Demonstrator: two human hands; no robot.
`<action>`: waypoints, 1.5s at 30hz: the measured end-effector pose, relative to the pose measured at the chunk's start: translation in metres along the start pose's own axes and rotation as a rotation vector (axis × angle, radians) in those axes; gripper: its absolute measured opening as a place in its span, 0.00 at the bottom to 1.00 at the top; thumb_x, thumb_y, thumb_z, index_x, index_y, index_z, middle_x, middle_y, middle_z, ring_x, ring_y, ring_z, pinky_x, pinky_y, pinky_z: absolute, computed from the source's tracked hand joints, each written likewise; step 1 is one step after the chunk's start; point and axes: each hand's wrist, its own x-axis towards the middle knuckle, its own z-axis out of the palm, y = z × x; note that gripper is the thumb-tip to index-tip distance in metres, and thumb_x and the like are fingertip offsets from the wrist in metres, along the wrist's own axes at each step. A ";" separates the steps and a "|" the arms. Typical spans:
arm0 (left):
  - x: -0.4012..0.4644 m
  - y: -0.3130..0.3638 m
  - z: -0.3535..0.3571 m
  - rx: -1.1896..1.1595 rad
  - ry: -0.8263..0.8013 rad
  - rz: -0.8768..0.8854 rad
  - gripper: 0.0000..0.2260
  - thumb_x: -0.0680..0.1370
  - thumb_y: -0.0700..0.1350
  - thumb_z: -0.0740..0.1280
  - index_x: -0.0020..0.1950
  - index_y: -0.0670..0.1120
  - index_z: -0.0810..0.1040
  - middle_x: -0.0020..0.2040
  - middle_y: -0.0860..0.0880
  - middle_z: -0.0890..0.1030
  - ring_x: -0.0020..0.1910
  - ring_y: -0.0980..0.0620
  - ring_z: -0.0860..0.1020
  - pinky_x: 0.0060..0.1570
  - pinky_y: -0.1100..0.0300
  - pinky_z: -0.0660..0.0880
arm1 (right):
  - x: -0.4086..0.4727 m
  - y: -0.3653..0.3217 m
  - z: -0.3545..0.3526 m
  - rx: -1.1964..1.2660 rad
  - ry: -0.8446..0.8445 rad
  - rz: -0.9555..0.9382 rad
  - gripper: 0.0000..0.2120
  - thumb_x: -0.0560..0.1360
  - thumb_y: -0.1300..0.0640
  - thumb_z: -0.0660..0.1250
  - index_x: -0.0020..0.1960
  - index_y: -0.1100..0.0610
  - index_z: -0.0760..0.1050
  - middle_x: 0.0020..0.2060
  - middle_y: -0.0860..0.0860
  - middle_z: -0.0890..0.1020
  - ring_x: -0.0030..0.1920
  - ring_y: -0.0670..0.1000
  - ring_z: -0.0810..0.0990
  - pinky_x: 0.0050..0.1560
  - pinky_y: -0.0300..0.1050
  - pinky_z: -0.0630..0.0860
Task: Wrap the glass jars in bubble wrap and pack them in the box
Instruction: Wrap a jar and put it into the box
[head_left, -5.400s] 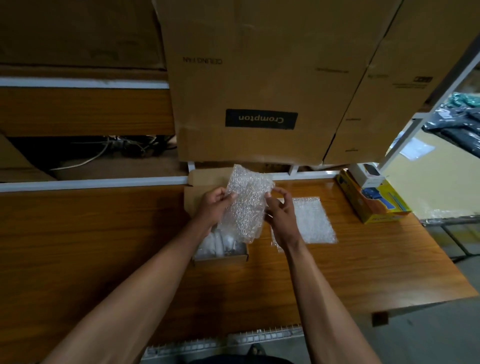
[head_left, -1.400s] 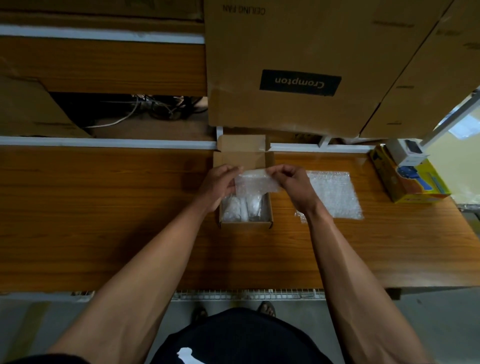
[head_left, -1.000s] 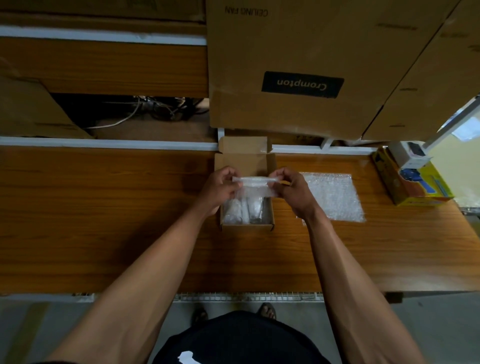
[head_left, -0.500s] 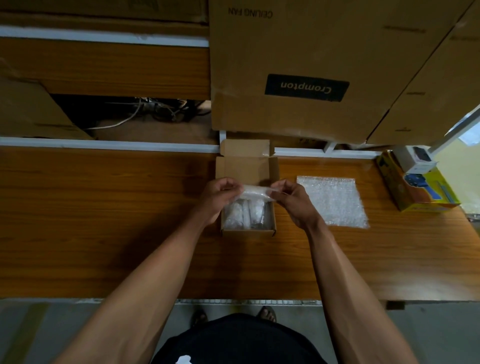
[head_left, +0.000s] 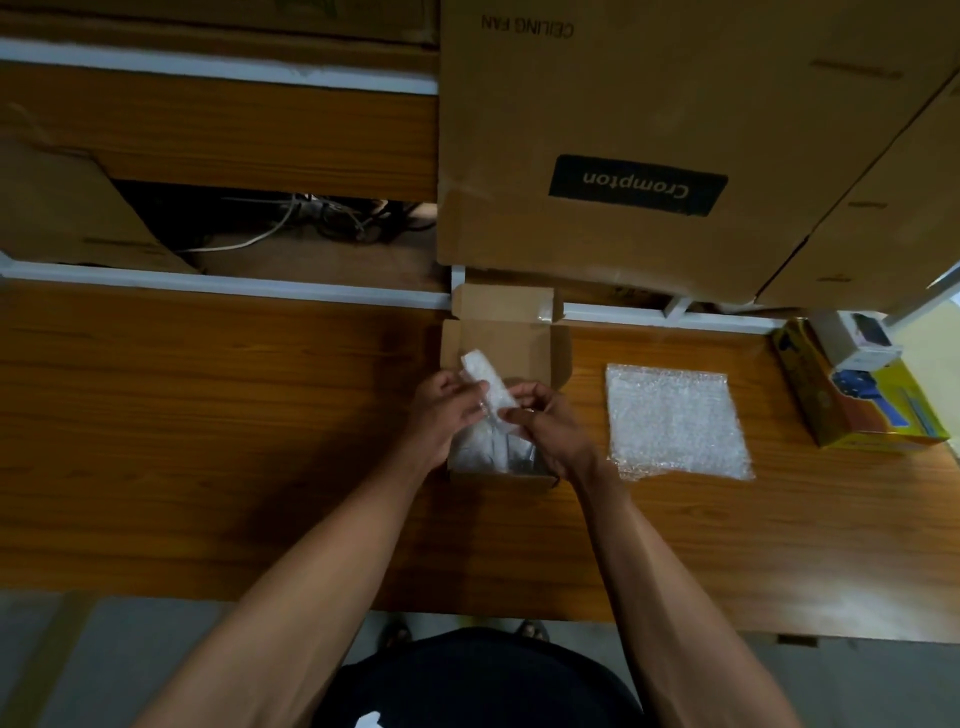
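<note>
Wrapped jar (head_left: 489, 384): a narrow bubble-wrap bundle held above the open box (head_left: 556, 353); glass not visible through the wrap.
Long axis: slanted, upper end toward the far left, lower end toward the near right, between the two hands.
Left hand (head_left: 448, 410): fingers curled against the bundle's left side, pinching it near mid-length.
Right hand (head_left: 545, 423): fingers curled, thumb and fingertips closed on the lower end.
Nearer hand: both touching; neither has to reach.
Key relation: the bundle lies directly over the box opening, so the coming move is judged to be straight down.
Box contents: several wrapped bundles lying side by side at the near end; count uncertain, partly hidden by the hands. Far end appears free.
Spare sheet (head_left: 675, 421): flat bubble wrap on the table (head_left: 208, 415), right of the box, apart from it.
</note>
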 end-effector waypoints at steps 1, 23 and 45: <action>0.002 -0.001 -0.003 0.033 0.010 0.000 0.14 0.78 0.38 0.75 0.62 0.39 0.79 0.59 0.41 0.85 0.53 0.47 0.86 0.49 0.55 0.84 | 0.003 0.004 0.002 -0.059 -0.010 -0.003 0.12 0.76 0.69 0.73 0.58 0.60 0.79 0.52 0.56 0.83 0.51 0.55 0.84 0.57 0.57 0.82; 0.012 -0.014 -0.034 1.075 0.192 0.263 0.10 0.78 0.45 0.76 0.57 0.51 0.81 0.51 0.53 0.84 0.49 0.55 0.81 0.43 0.60 0.74 | 0.019 0.042 0.007 -1.088 -0.130 -0.359 0.25 0.75 0.47 0.65 0.68 0.56 0.80 0.71 0.57 0.76 0.69 0.58 0.77 0.67 0.54 0.77; 0.005 -0.031 -0.036 1.478 0.003 0.512 0.20 0.77 0.52 0.69 0.69 0.51 0.78 0.59 0.50 0.80 0.61 0.45 0.71 0.55 0.51 0.73 | 0.017 0.059 -0.010 -0.992 -0.050 -0.493 0.17 0.73 0.57 0.79 0.61 0.58 0.84 0.65 0.59 0.80 0.64 0.59 0.80 0.65 0.48 0.76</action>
